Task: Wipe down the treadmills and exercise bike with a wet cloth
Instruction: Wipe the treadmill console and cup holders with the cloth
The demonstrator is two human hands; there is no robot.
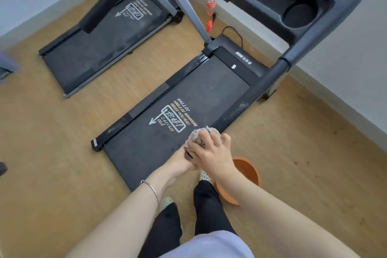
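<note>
A crumpled grey-brown cloth [195, 135] is bunched between both my hands, held above the near end of the closer treadmill [184, 100]. My right hand [211, 152] grips the cloth from above with curled fingers. My left hand [181, 160] holds it from below and is partly hidden under the right hand. The treadmill's black belt carries white printed lettering and looks dusty. A second treadmill [100, 46] lies further back on the left. No exercise bike can be made out.
An orange basin [251, 170] sits on the wooden floor just right of my feet. The near treadmill's console with a cup holder [297, 13] and a red safety cord [210, 9] hangs overhead. White walls run along the back and right.
</note>
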